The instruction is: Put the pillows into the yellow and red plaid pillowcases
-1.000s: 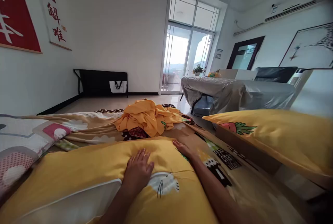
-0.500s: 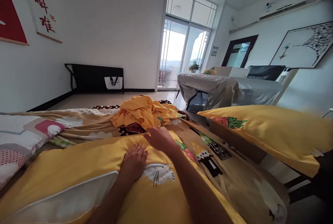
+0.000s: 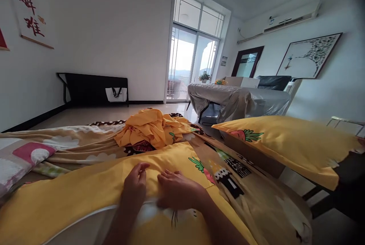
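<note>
A big yellow pillow (image 3: 85, 195) with a cartoon print lies across the bed right in front of me. My left hand (image 3: 134, 188) rests on its top, fingers curled against the fabric. Beside it my right hand (image 3: 178, 190) lies flat on the same pillow, fingers pointing left, almost touching the left hand. A white inner edge of the pillow (image 3: 85, 224) shows just below the hands. Whether either hand pinches the cover cannot be made out.
A crumpled yellow cloth (image 3: 152, 127) lies farther up on the patterned brown blanket (image 3: 85, 146). A second yellow pillow (image 3: 288, 144) sits on a box at the right. A covered table (image 3: 239, 100) and a black bench (image 3: 91, 89) stand by the balcony door.
My right hand has pulled back from the pillow's far edge and now sits close beside my left hand. The left hand has curled its fingers. My view has turned slightly right.
</note>
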Demonstrator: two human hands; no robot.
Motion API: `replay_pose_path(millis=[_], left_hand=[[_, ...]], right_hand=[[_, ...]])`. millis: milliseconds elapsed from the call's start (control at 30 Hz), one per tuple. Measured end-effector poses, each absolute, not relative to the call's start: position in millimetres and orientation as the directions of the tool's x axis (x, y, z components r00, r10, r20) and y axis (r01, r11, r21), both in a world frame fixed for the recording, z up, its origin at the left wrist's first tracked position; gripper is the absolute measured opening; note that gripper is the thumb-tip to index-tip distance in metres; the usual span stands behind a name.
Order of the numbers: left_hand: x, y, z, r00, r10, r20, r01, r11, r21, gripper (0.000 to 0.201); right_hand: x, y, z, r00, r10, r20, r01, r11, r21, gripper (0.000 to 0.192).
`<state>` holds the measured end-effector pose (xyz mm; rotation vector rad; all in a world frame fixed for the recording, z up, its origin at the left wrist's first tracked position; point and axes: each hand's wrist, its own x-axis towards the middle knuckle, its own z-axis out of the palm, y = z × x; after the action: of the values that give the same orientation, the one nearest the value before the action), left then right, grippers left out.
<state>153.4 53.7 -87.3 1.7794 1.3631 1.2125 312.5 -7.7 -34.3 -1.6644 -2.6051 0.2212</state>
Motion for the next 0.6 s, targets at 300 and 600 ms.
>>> replay_pose_path(millis=[300, 600], left_hand=[[169, -8, -73, 0.498, 0.189, 0.847, 0.23, -0.97, 0.081, 0.022], [184, -5, -70, 0.746, 0.52, 0.416, 0.388, -0.847, 0.364, 0.047]], right_hand=[[311, 5, -45, -0.256, 0.952, 0.171, 0.957, 0.274, -0.095, 0.027], [314, 5, -28, 0.066, 0.971, 0.228, 0.992, -0.04, -0.117, 0.03]])
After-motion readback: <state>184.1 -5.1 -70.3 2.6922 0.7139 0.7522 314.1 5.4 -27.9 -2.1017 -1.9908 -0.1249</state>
